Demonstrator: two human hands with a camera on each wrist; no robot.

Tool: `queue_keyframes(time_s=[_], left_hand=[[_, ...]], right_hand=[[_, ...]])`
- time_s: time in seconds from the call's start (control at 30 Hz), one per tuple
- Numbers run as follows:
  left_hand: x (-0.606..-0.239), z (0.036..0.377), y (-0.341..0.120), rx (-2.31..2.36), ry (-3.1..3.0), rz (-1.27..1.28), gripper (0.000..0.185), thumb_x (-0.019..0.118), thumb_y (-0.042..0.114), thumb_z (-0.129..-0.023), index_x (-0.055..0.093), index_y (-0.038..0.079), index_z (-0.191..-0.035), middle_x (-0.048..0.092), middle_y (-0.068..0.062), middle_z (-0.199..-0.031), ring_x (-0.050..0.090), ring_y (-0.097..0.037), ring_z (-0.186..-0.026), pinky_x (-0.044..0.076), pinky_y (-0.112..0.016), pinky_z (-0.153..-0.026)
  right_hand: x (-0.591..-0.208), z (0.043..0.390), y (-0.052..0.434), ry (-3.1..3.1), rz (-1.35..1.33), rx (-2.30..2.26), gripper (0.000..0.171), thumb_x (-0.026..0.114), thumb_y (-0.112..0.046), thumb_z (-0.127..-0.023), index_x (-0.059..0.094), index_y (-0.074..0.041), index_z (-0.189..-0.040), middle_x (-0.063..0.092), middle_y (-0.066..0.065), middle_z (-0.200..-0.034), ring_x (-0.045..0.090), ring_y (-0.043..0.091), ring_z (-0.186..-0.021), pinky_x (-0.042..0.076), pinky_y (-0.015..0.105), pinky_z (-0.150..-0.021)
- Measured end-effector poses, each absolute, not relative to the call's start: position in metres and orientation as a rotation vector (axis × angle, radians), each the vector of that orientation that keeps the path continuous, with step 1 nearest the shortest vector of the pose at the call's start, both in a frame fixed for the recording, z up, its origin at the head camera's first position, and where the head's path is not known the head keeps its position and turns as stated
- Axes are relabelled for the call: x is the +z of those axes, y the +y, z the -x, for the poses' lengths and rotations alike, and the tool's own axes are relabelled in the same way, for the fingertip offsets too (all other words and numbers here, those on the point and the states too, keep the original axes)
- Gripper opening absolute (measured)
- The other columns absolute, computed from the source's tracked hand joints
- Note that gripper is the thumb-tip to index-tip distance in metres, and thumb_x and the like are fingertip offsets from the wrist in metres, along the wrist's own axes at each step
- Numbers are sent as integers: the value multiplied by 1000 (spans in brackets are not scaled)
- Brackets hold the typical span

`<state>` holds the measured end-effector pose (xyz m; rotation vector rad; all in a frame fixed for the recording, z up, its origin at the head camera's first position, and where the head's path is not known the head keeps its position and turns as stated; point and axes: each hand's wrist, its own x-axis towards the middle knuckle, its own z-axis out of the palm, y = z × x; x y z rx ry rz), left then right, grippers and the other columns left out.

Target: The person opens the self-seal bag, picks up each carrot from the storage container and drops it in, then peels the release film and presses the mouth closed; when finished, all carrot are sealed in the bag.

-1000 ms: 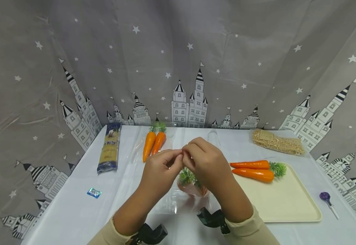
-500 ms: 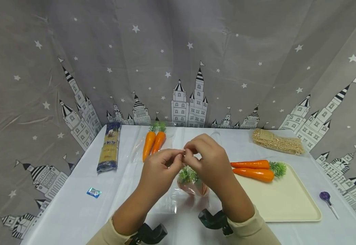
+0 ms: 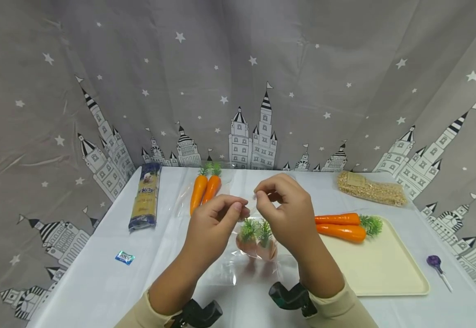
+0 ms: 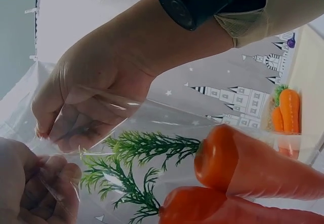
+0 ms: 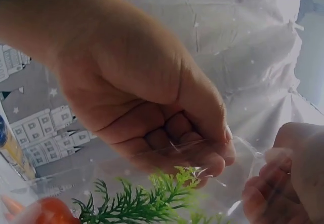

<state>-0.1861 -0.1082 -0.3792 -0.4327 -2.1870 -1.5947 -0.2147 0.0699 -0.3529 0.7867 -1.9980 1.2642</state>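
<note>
Both hands' fingers (image 3: 238,207) pinch a barely visible clear bag (image 3: 238,269).

White table (image 3: 98,282) with tray (image 3: 381,273), pasta (image 3: 145,198), lollipop (image 3: 436,264).

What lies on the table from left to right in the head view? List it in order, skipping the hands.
Small blue sachet → spaghetti packet → bagged carrot pair at the back → clear bag with two carrots → two carrots on the tray → cream tray → purple lollipop.
</note>
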Motion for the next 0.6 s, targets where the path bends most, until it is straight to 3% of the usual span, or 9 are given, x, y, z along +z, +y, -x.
queue_keyframes(time_s=[0.33, 0.6], left_hand=[[-381, 185, -107, -1610, -2123, 402, 13, 64, 15, -105, 75, 12, -110, 77, 1, -95, 74, -13, -88, 62, -28, -85], [-384, 182, -109, -1682, -2026, 372, 14, 64, 14, -105, 74, 7, -112, 78, -5, -97, 76, -17, -90, 62, -29, -87]], right_hand=[[-349, 214, 75, -2026, -695, 1474, 10, 63, -3, -99, 68, -9, -94, 71, -1, -91, 67, 12, -79, 61, 27, -72], [-345, 215, 84, -1948, -647, 1719, 9, 56, 0, -103, 64, -3, -101, 75, 9, -91, 74, 21, -82, 64, 33, -73]])
